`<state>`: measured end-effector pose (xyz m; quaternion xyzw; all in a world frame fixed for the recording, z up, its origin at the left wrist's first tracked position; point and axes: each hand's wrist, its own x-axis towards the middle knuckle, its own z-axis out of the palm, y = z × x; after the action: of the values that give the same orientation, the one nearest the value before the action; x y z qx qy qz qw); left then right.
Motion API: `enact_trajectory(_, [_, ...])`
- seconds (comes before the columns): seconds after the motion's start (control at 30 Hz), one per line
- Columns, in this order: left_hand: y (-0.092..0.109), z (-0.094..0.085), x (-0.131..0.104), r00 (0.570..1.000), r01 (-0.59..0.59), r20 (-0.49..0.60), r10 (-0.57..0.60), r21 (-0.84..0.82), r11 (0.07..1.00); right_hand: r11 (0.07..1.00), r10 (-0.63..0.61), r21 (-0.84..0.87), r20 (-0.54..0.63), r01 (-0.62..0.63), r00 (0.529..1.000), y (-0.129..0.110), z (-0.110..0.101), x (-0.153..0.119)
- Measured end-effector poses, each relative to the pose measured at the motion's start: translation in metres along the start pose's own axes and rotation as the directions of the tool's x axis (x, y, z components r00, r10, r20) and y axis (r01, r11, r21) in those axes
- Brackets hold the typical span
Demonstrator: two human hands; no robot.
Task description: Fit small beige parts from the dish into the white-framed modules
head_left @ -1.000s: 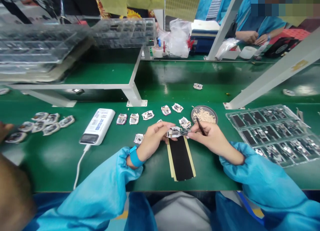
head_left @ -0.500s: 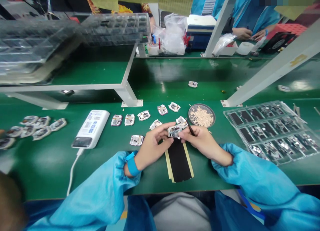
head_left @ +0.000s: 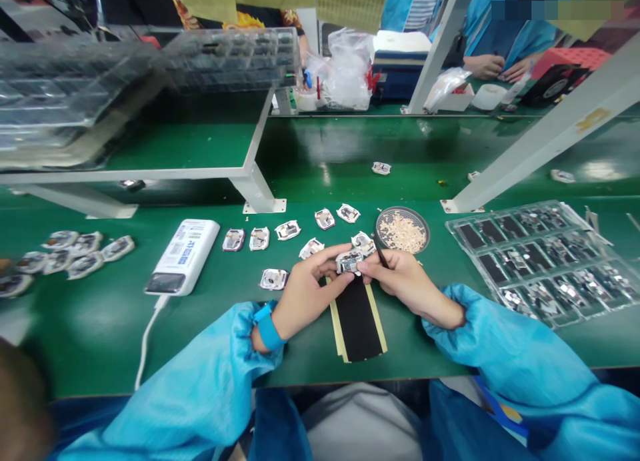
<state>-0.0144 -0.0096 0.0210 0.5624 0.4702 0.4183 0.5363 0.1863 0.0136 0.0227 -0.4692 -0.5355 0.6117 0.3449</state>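
My left hand (head_left: 307, 291), a blue band at its wrist, is closed around the edge of a small watch case (head_left: 348, 262) with its inner parts showing. My right hand (head_left: 407, 281) pinches the case's right side with thumb and finger. Dark tweezers (head_left: 381, 253) are also held in that hand, pointing up and away. Below the case lies a black strip (head_left: 359, 324) with yellow edges. Another open watch case (head_left: 363, 242) lies just beyond my fingers, and a further one (head_left: 273, 279) sits left of my left hand.
More watch cases (head_left: 287, 230) are spread beyond my hands, with a cluster (head_left: 85, 264) far left. A white power bank (head_left: 183, 258) has a cable attached. Right are a round dish of beige bits (head_left: 403, 230) and a clear parts tray (head_left: 545, 261). A metal shelf (head_left: 240, 172) and slanted post (head_left: 530, 124) rise behind.
The held watch case has tilted slightly, and my left thumb has shifted a little to the right along its near edge. Both hands keep their hold.
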Motion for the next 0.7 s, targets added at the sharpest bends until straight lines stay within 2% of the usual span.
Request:
enact_trajectory(0.13, [0.001,0.000,0.000,0.999,-0.046,-0.019,0.047,0.055,0.997,1.000,0.004,0.008,0.004,-0.004,1.000,0.000,0.001,0.000])
enact_trajectory(0.27, [0.004,0.000,-0.001,0.989,-0.116,-0.063,0.131,0.199,0.973,1.000,0.003,0.008,0.005,-0.003,1.000,0.001,0.001,0.000])
enact_trajectory(0.37, [0.004,-0.001,-0.002,0.984,-0.131,-0.086,0.155,0.238,0.963,0.999,-0.020,-0.042,0.002,0.020,1.000,0.002,0.001,0.001])
enact_trajectory(0.43, [0.002,-0.002,-0.002,0.992,-0.079,-0.082,0.092,0.148,0.986,0.991,-0.079,-0.112,-0.053,0.073,0.995,0.004,0.002,0.001])
enact_trajectory(0.53, [-0.002,-0.002,-0.002,0.999,0.020,-0.041,-0.023,-0.081,0.997,0.978,-0.169,-0.146,-0.141,0.148,0.975,0.007,0.005,0.000])
enact_trajectory(0.7, [-0.005,0.001,0.001,0.997,0.068,0.000,-0.071,-0.254,0.965,0.983,-0.180,-0.047,-0.109,0.176,0.978,0.011,0.013,-0.002])
